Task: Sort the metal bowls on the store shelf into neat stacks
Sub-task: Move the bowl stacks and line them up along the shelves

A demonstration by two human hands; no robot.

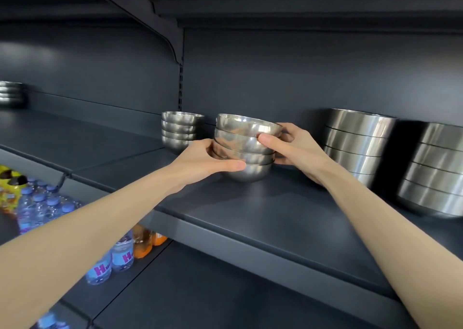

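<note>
A stack of several shiny round metal bowls [246, 148] stands on the dark shelf [263, 216], leaning slightly with its upper bowls askew. My left hand [208, 159] grips the stack's lower left side, thumb along the front. My right hand [288, 147] holds the right side, thumb pressed on the upper bowls' rims. A smaller neat stack of bowls [179, 132] sits just behind to the left. Two stacks of larger, straight-sided brushed bowls stand to the right, one [358, 143] near my right wrist, the other [436, 171] at the frame edge.
Another bowl stack [11, 94] sits far left on the neighbouring shelf. Below, a lower shelf holds water bottles [37, 208], orange drink bottles [145, 241] and yellow packets [10, 181]. An upper shelf and bracket [172, 43] hang overhead.
</note>
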